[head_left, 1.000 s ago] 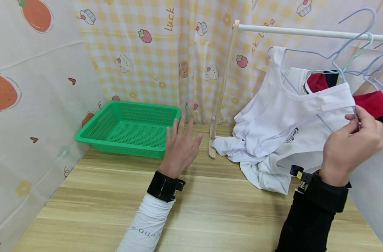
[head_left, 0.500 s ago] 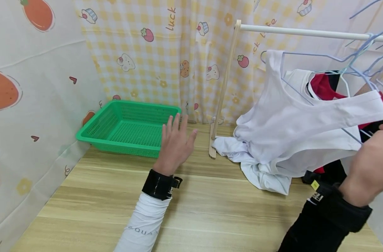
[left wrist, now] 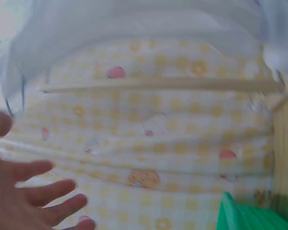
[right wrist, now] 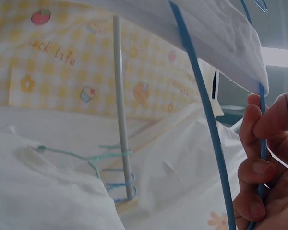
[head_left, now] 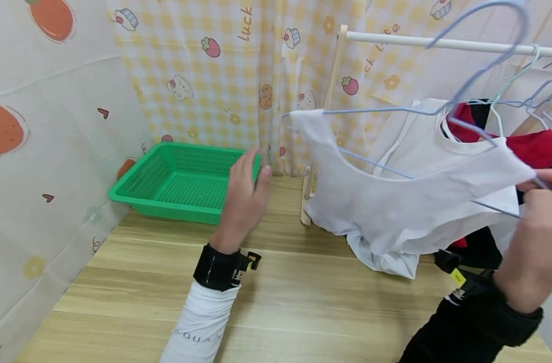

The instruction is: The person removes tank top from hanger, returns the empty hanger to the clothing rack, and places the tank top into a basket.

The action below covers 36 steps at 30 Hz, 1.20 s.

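Observation:
A white sleeveless top (head_left: 371, 201) hangs on a blue wire hanger (head_left: 384, 109). My right hand (head_left: 536, 242) grips the hanger's wire near its right corner, just past the top's shoulder strap. In the right wrist view the fingers and thumb curl round that blue wire (right wrist: 206, 110). The hanger's hook stands up in front of the rack's rail and overlaps it in the head view. My left hand (head_left: 241, 201) is held with straight fingers by the right end of a green basket (head_left: 167, 210), holding nothing. The top's fabric also spans the upper left wrist view.
The rack's white rail (head_left: 393, 40) runs across the upper right from a wooden post (head_left: 334, 70). On it, a white shirt (head_left: 427, 131) hangs from a mint hanger (head_left: 513, 75), with a red and black garment (head_left: 534, 148) behind. The wooden table (head_left: 303, 302) lies below.
The right hand first moves right, then the top and hanger come left and lower, nearer the camera, the hook now showing large. The left hand shifts slightly left and its fingers draw together.

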Each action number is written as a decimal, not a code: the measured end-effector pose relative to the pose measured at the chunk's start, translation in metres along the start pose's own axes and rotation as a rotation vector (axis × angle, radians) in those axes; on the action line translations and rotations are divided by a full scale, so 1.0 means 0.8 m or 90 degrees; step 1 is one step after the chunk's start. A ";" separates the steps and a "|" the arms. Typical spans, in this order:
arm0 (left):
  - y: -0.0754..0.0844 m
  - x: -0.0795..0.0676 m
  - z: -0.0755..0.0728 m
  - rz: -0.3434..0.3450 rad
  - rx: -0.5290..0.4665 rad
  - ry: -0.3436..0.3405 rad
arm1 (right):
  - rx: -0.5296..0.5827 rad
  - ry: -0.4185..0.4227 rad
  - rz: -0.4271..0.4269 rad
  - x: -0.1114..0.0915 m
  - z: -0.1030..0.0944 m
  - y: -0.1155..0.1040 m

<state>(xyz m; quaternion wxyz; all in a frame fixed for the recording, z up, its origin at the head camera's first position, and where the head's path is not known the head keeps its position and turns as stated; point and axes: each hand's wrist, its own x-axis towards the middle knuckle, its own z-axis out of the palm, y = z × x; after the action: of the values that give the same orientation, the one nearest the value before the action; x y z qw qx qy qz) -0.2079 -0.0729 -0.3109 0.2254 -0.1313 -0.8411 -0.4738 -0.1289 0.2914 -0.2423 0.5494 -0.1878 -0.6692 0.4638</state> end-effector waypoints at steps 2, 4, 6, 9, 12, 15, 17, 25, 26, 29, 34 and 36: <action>0.007 -0.001 -0.006 0.021 -0.060 0.066 | 0.060 -0.034 -0.054 -0.007 0.008 -0.005; 0.013 -0.002 -0.013 0.055 -0.090 0.129 | 0.117 -0.073 -0.097 -0.015 0.017 -0.010; 0.017 -0.004 -0.020 0.108 -0.094 0.184 | 0.139 -0.112 -0.125 -0.023 0.025 -0.015; 0.020 -0.005 -0.031 0.196 -0.073 0.245 | 0.143 -0.173 -0.142 -0.034 0.035 -0.022; 0.023 -0.006 -0.041 0.273 -0.055 0.289 | 0.140 -0.226 -0.126 -0.044 0.043 -0.027; 0.028 -0.009 -0.049 0.320 -0.032 0.308 | 0.153 -0.269 -0.109 -0.050 0.048 -0.030; 0.034 -0.013 -0.053 0.341 -0.011 0.305 | 0.153 -0.294 -0.119 -0.054 0.051 -0.031; 0.051 -0.024 -0.057 0.379 0.059 0.272 | 0.174 -0.378 -0.147 -0.064 0.065 -0.029; 0.051 -0.025 -0.057 0.377 0.064 0.273 | 0.176 -0.385 -0.149 -0.065 0.066 -0.029; 0.049 -0.025 -0.056 0.367 0.081 0.274 | 0.171 -0.410 -0.154 -0.066 0.069 -0.028; 0.042 -0.022 -0.055 0.357 0.120 0.259 | 0.092 -0.485 -0.169 -0.063 0.071 -0.022; 0.040 -0.021 -0.054 0.353 0.128 0.247 | 0.048 -0.517 -0.189 -0.061 0.070 -0.020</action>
<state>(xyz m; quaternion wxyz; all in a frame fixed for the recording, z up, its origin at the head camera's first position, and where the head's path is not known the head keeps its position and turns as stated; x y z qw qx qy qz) -0.1683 -0.0937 -0.2764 0.5131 -0.2394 -0.7573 -0.3254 -0.1598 0.2236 -0.2547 0.3087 0.1282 -0.8333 0.4403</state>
